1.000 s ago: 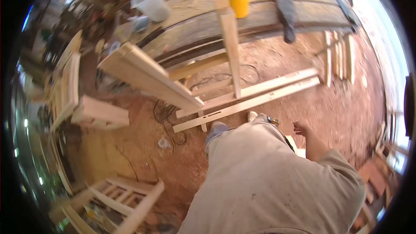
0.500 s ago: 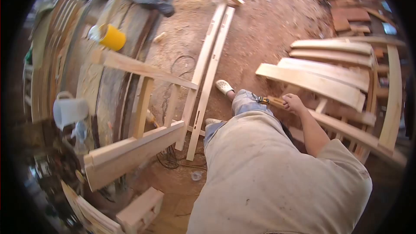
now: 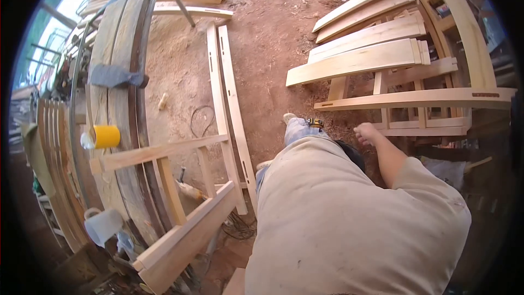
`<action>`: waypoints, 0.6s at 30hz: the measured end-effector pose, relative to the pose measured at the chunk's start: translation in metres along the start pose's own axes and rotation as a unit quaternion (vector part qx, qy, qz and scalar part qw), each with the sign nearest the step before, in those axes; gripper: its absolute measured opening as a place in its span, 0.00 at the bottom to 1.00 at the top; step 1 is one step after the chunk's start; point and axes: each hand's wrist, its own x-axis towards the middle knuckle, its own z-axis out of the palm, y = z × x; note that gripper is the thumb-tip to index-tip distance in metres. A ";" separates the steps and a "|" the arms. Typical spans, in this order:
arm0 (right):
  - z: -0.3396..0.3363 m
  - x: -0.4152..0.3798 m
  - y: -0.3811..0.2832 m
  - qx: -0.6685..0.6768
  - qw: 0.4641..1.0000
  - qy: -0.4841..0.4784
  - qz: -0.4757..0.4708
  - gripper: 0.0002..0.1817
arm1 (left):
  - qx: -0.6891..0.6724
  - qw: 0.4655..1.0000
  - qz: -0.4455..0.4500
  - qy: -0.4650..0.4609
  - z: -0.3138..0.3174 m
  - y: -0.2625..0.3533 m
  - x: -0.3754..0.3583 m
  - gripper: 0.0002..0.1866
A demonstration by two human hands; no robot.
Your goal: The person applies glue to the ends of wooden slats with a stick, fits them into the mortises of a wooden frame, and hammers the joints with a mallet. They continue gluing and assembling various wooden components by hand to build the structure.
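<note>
My right hand (image 3: 368,134) hangs beside my right hip, fingers curled closed, with nothing visible in them. It is nearest to a long mortised board (image 3: 404,99) lying across a wooden frame, with a gap between. At my waist sits a black and yellow tape measure (image 3: 315,123). My left hand is out of view, hidden beyond my shirt (image 3: 349,213). To my left stands a jointed wooden frame (image 3: 164,153) with several uprights and a wide lower board.
Two slotted rails (image 3: 234,93) lie on the dirt floor ahead. A thick plank bench (image 3: 117,153) carries a yellow container (image 3: 107,136), a white jug (image 3: 103,225) and a dark cloth-like item (image 3: 117,76). Several planed boards (image 3: 355,63) rest at right; cord (image 3: 203,120) lies on the ground.
My view has swung, so the bench and rails now stand more upright in it. My right hand has come away from in front of the long board and stays curled.
</note>
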 end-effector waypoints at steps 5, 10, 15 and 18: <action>0.005 0.045 -0.073 -0.108 0.951 0.086 -0.276 0.12 | 0.038 0.991 0.123 0.036 -0.014 0.059 0.077 0.10; -0.052 0.057 -0.146 0.025 0.930 0.253 -0.266 0.15 | -0.112 0.991 0.074 0.011 -0.044 0.251 0.043 0.12; -0.207 0.100 -0.142 0.035 0.795 0.553 -0.246 0.28 | -0.113 0.988 0.086 -0.064 -0.032 0.230 0.105 0.14; -0.276 0.073 -0.147 -0.042 0.705 0.668 -0.233 0.31 | 0.168 0.962 0.199 -0.080 -0.021 0.247 0.115 0.11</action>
